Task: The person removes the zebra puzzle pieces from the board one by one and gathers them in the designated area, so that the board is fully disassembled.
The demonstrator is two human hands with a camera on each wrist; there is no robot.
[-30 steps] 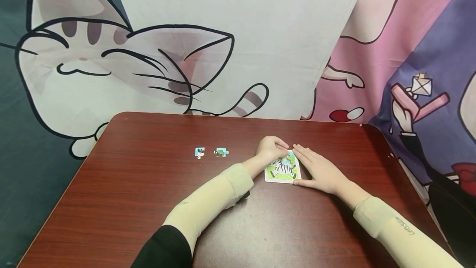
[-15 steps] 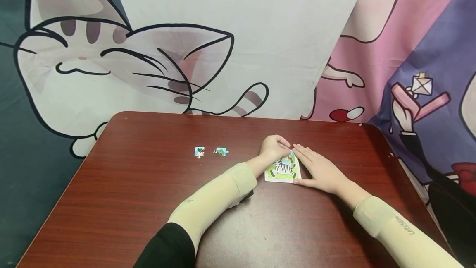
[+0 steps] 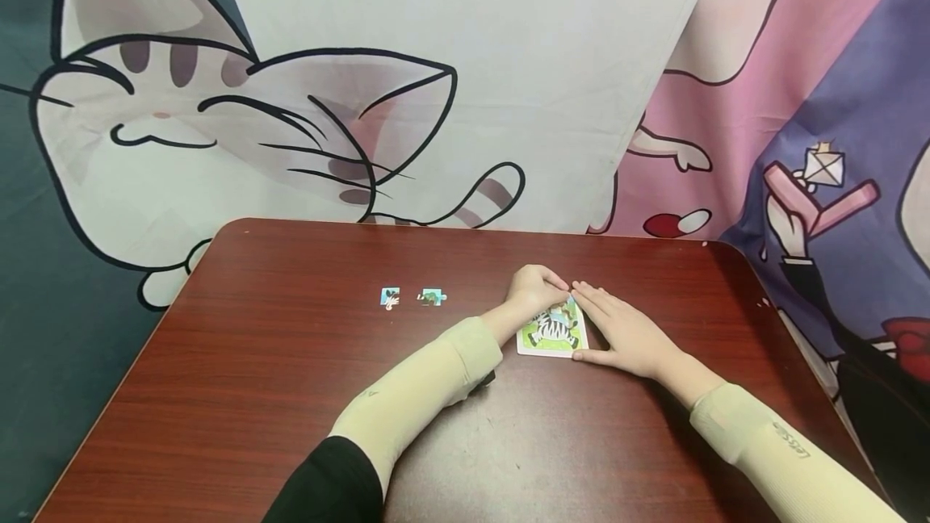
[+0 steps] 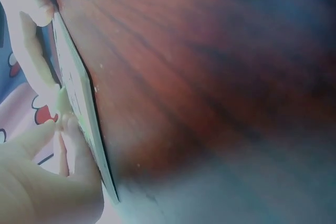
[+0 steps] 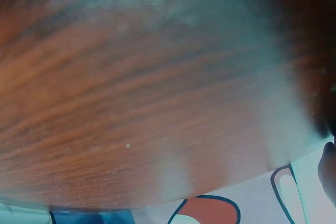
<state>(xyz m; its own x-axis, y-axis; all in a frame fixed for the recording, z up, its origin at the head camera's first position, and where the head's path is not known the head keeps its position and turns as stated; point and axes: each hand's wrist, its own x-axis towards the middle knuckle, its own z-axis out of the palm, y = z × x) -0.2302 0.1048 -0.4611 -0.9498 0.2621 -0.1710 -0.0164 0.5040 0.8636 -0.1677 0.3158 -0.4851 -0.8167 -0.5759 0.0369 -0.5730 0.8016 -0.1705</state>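
Observation:
A small square jigsaw puzzle [image 3: 555, 335] with a zebra on green lies on the table, white-bordered like a tray. My left hand [image 3: 536, 289] reaches over its upper part, hiding that corner. In the left wrist view, its thumb and fingertips pinch a small pale-green puzzle piece [image 4: 62, 100] just above the puzzle surface. My right hand [image 3: 628, 335] rests along the puzzle's right side, fingers straight toward the top corner and thumb at the lower right corner. Only a dark sliver of a finger [image 5: 328, 171] shows at the edge of the right wrist view.
Two loose puzzle pieces, one with a zebra head [image 3: 390, 297] and one blue-green [image 3: 433, 297], lie left of the hands. The reddish-brown table [image 3: 254, 394] ends at a cartoon-printed cloth [image 3: 552, 103] behind it.
My left hand has shifted slightly right toward the puzzle's upper right corner, its fingers drawing in closer. The right hand, puzzle and loose pieces stay where they were.

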